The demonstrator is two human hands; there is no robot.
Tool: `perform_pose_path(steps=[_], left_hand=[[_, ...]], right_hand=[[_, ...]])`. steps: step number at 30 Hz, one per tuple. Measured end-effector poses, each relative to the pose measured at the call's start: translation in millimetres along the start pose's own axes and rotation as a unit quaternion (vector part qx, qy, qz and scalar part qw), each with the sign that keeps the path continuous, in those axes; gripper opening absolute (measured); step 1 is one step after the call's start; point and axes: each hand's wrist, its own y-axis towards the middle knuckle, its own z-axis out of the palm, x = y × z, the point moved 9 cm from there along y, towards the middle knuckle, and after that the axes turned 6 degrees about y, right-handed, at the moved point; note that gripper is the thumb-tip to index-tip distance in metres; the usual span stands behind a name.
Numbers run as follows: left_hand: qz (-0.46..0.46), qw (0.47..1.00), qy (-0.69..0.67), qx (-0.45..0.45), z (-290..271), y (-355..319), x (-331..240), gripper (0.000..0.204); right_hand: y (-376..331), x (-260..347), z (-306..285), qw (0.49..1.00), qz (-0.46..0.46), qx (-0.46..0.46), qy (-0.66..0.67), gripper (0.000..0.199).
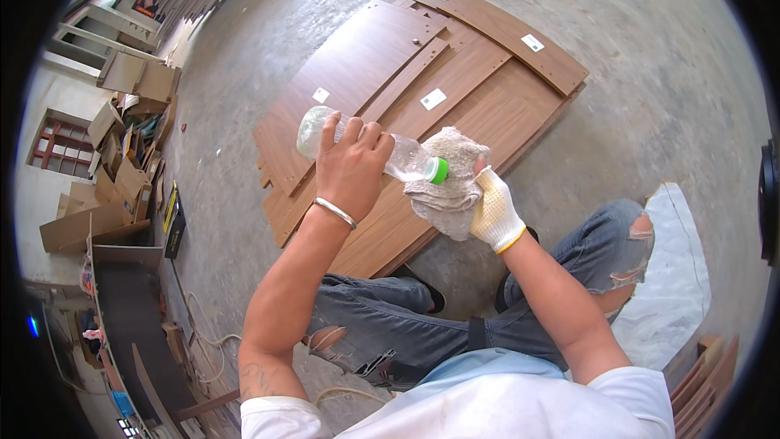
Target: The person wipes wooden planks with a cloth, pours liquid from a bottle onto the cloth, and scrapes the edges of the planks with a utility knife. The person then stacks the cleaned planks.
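My bare left hand [351,158] is wrapped round a clear plastic bottle [406,158], tilted with its green cap [437,170] toward the right and lower than its base. A greyish-white rag [455,191] hangs from my right hand [494,210], which wears a white knit glove with a yellow edge. The bottle's cap end lies against or just over the rag; whether they touch, I cannot tell. Beneath both hands, a stack of brown wood-grain panels [479,106] rests on the concrete floor, several with small white labels [433,99].
Flattened and torn cardboard boxes [122,187] are heaped along the left wall. At lower left stands a dark-topped bench or conveyor [146,317], with a hose [215,345] near it. A white sheet [670,276] lies right of my knee, near more boards [707,390].
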Motion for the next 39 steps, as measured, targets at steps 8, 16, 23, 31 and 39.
perform_pose_path(steps=[8, 16, 23, 31, 39], left_hand=[[-0.026, 0.998, -0.015, -0.064, -15, 5, 4, 0.020], [-0.073, 0.995, 0.037, -0.051, -7, -2, 27, 0.021], [-0.047, 0.998, -0.013, -0.044, -12, -7, 15, 0.026], [-0.003, 1.000, -0.025, -0.004, -6, -4, 1, 0.023], [-0.063, 0.998, 0.031, 0.001, 1, -14, 36, 0.023]], right_hand=[[-2, -7, 5, 1.000, 0.021, -0.004, 0.016, 0.067], [-6, -14, 7, 0.999, 0.034, -0.004, -0.002, 0.065], [-5, -6, 7, 1.000, 0.018, 0.002, 0.011, 0.066], [-4, 4, 10, 0.998, 0.016, 0.022, 0.061, 0.066], [-3, -5, -1, 0.997, 0.034, -0.003, 0.075, 0.065]])
